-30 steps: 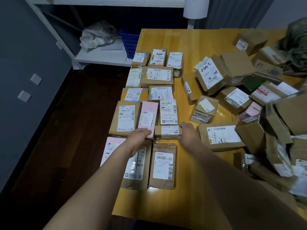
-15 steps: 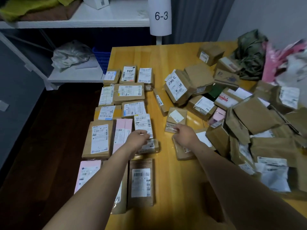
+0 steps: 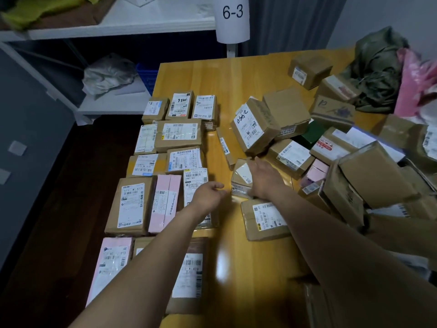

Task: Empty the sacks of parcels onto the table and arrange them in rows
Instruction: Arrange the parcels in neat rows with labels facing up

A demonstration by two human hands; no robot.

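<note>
Right hand lies over a small box, left hand hangs loose and empty by the rows.

Sorting stage, I reckon: loose heap on the right, neat rows on the left. Can't tell if the right hand's actually gripping. Next it needs a firm grab, then a slide to the row's end. Yellow wooden table, white shelving tagged 6-3 behind.
</note>
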